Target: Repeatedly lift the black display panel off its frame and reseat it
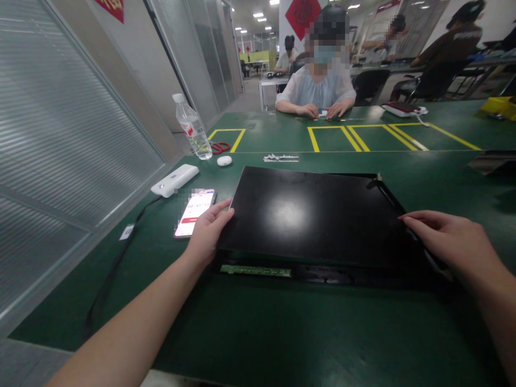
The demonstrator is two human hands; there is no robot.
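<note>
A glossy black LCD panel [322, 215] lies over a black frame [393, 199], shifted so the frame's right and far-right edges show. Along the near side runs a narrow green circuit board [256, 270]. My left hand [209, 228] grips the panel's left edge, thumb on top and the other fingers partly hidden beneath. At the right edge, my right hand [447, 231] is closed in a pinch on the panel's border, close against the frame's side; its lower fingers are hidden. The panel's left side looks slightly raised.
Left of the panel are a phone [196, 212] showing a timer, a white power bank [175, 180] with a black cable, an earbud case [224, 160], a water bottle [193, 129] and red-handled scissors [220, 147]. Small metal strips [281, 158] lie beyond. A person [316, 86] sits opposite.
</note>
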